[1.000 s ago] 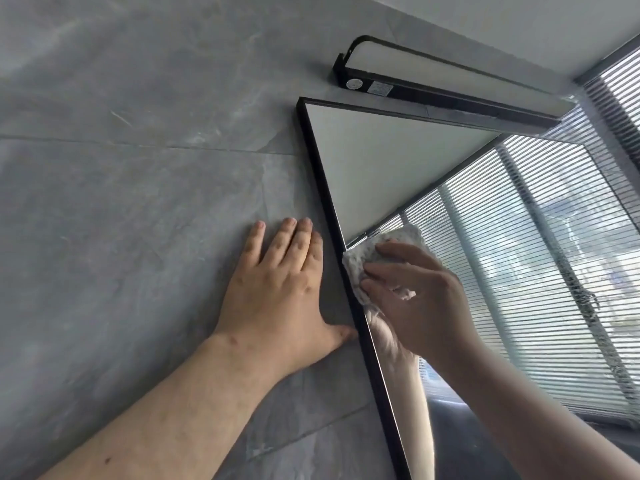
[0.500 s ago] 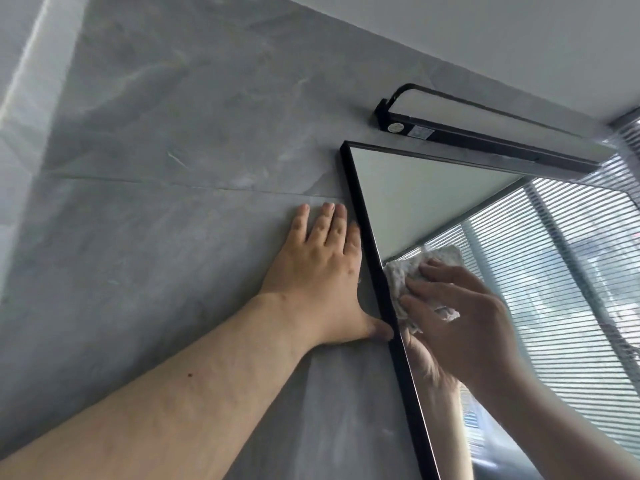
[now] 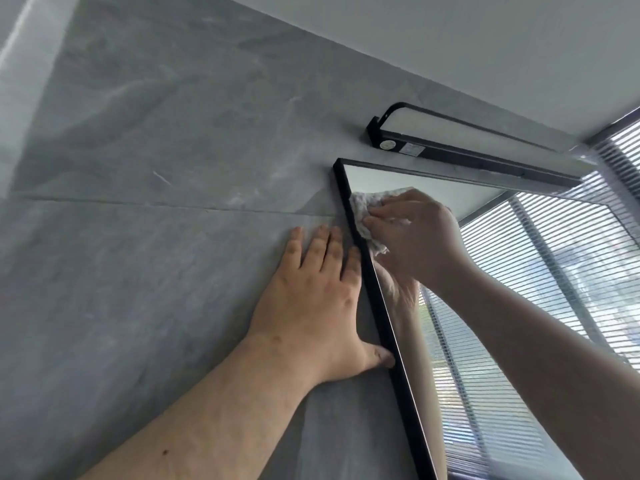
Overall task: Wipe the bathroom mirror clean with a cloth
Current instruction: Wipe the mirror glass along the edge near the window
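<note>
A: We begin with the grey tiled wall (image 3: 145,174), which fills the left of the head view. What hangs on it?

B: We see the black-framed mirror (image 3: 408,192), its upper left corner in view, reflecting slatted blinds. A black light bar (image 3: 467,143) sits just above it.

A: And our hands?

B: Our left hand (image 3: 315,303) lies flat on the wall beside the frame, fingers straight and close together, thumb touching the frame's edge. Our right hand (image 3: 419,237) presses a pale cloth (image 3: 363,206) against the glass near that top corner, fingers curled over the bunched fabric.

A: How do we expect the cloth to handle?

B: Soft, light and limp, we judge. It crumples under the fingers, so we would keep it bunched in the palm with fingertips on top. The glass looks smooth and slippery, and fragile, so steady pressure rather than force seems wise.
</note>
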A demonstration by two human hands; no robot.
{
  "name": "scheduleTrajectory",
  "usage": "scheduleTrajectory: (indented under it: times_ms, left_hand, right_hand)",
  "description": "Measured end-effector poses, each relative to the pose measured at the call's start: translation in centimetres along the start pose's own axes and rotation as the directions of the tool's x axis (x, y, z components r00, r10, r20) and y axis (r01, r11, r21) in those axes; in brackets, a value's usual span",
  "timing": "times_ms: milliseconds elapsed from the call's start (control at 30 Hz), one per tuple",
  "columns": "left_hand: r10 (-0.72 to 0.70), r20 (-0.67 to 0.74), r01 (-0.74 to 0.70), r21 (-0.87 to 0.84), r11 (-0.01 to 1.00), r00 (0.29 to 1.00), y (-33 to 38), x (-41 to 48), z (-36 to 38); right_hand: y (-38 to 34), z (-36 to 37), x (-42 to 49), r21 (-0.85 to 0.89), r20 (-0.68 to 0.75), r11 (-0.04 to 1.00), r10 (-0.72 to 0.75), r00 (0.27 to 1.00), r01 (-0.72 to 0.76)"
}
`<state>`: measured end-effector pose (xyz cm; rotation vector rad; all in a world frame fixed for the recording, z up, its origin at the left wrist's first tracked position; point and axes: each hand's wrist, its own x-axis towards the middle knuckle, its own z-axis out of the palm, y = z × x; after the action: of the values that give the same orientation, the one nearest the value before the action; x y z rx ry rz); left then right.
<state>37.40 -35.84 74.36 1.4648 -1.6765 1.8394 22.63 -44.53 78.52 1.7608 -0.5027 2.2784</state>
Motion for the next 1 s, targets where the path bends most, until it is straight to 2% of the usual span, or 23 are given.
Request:
scheduleTrajectory:
  times_ms: [100, 267, 400, 600, 1000]
  left_hand:
    - [0.008, 0.002, -0.008, -0.014, 1.000, 1.000, 0.0, 0.0, -0.1]
    - [0.001, -0.011, -0.001, -0.033, 0.999, 1.000, 0.1, -0.1, 0.0]
    - [0.005, -0.006, -0.005, -0.039, 0.999, 1.000, 0.0, -0.1, 0.0]
    - [0.000, -0.036, -0.002, -0.075, 0.997, 0.999, -0.1, -0.2, -0.1]
    - [-0.010, -0.053, 0.005, -0.091, 0.996, 0.999, -0.1, -0.4, -0.1]
  right_hand:
    - [0.4, -1.0, -2.2, -0.047, 0.031, 0.999, 0.016, 0.999, -0.015]
    - [0.7, -1.7, -4.5, -0.069, 0.041, 0.997, -0.037, 0.998, 0.040]
    - [-0.4, -0.5, -1.3, -0.139, 0.041, 0.988, -0.057, 0.998, 0.062]
    - [-3.1, 1.7, 3.6, -0.137, 0.003, 0.988, -0.073, 0.997, 0.073]
    - [-3.5, 0.0, 2.3, -0.148, 0.103, 0.986, 0.089, 0.991, -0.073]
